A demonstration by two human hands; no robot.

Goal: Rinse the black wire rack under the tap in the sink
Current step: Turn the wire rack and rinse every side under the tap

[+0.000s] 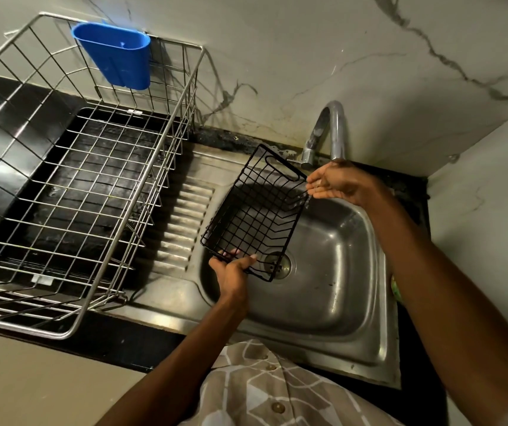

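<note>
The black wire rack (pixel 254 215) is held tilted over the steel sink (pixel 332 256), its far end near the tap spout. My left hand (pixel 231 272) grips its near edge, fingers curled round the wire. My right hand (pixel 337 182) is held palm up with relaxed fingers just under the curved chrome tap (pixel 326 133), beside the rack's far right corner. A thin stream of water falls past my right fingertips along the rack's right edge.
A large steel wire dish basket (pixel 71 179) stands on the left counter, with a blue plastic holder (pixel 114 53) hooked on its back rim. The ribbed drainboard (pixel 182 222) lies between basket and sink. Marble wall behind and a wall at right.
</note>
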